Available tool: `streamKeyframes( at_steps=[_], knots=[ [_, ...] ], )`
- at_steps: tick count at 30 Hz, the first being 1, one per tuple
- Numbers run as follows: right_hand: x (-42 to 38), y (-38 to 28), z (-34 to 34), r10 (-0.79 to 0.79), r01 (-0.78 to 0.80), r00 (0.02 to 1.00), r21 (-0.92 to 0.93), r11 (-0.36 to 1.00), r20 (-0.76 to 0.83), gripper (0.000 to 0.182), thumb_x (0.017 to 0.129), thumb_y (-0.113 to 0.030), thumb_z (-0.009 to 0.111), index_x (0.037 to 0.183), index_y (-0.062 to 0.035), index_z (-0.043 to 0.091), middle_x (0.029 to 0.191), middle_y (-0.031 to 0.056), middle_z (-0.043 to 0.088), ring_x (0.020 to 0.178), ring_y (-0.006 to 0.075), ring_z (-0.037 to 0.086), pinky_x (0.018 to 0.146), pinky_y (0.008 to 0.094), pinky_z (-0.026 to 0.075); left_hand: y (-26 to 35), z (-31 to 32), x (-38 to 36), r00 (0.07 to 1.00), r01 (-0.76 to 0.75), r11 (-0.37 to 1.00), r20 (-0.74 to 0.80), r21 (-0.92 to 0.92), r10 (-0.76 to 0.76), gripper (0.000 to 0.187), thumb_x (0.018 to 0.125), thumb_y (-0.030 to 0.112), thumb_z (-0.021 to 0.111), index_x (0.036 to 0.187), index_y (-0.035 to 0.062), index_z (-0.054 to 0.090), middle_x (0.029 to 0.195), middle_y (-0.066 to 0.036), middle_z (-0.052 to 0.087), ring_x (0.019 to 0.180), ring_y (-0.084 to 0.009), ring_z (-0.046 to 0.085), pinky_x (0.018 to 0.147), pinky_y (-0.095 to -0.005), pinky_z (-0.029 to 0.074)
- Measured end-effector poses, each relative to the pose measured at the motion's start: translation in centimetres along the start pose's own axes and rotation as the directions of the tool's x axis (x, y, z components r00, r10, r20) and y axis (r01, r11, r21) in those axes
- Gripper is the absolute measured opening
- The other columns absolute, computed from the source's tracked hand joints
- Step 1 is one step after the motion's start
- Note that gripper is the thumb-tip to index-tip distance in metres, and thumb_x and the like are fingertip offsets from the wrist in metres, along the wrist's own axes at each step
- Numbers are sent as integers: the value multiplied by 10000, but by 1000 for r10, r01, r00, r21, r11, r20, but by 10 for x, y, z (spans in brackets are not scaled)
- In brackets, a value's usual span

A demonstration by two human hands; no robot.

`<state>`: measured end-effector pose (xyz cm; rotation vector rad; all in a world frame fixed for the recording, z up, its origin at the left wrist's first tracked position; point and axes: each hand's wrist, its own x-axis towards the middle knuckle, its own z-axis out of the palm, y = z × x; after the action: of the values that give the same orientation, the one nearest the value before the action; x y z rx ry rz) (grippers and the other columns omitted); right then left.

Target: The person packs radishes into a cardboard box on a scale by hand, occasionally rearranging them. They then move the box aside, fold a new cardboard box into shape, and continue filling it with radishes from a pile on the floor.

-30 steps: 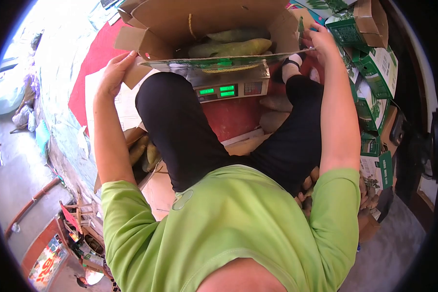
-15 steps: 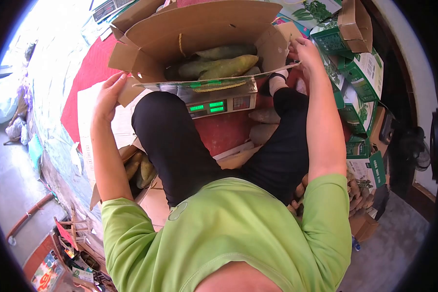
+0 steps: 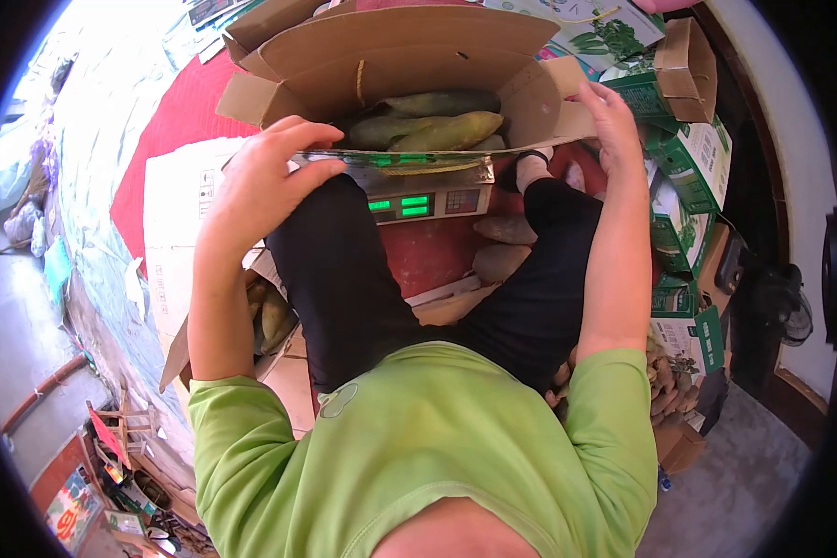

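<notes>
An open cardboard box (image 3: 418,46) stands on a digital scale (image 3: 423,205) with lit green displays. Several long greenish vegetables (image 3: 448,131) lie in the box, with a yellow cord loop hanging at its back wall. My left hand (image 3: 268,172) is at the box's near left corner, its thumb and fingers apart on either side of the near edge. At the right end, my right hand (image 3: 610,116) pinches the box's side flap (image 3: 572,98) between thumb and fingers.
Green and white cartons (image 3: 693,167) are stacked at the right, beside a black fan (image 3: 790,302). More vegetables (image 3: 274,318) sit in a box by my left leg, and brown roots (image 3: 670,386) lie at lower right. A flattened white cardboard (image 3: 181,219) lies left.
My left hand has moved right and inward from the left flap to the near edge, with its fingers spread. My right hand still holds the right flap, slightly farther right.
</notes>
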<state>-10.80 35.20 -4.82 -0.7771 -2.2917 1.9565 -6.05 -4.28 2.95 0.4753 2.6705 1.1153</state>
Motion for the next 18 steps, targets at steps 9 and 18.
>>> streamKeyframes(
  at_steps=[9,18],
  knots=[
    [11,10,-9,-31,34,999,-92,995,26,570,780,-229,737,1260,-15,518,1016,111,627,897,184,607,762,329,491,-14,-6,-8,996,-12,993,-89,121,22,188,786,101,674,960,31,680,907,-100,635,912,-263,617,827,-345,470],
    [-4,0,-2,-16,24,999,-282,959,30,331,821,-145,656,1125,-20,615,964,78,644,822,129,611,669,288,498,-8,9,-3,971,-221,858,22,463,238,106,785,94,637,876,83,691,820,-67,567,863,-260,570,748,-382,468]
  ],
)
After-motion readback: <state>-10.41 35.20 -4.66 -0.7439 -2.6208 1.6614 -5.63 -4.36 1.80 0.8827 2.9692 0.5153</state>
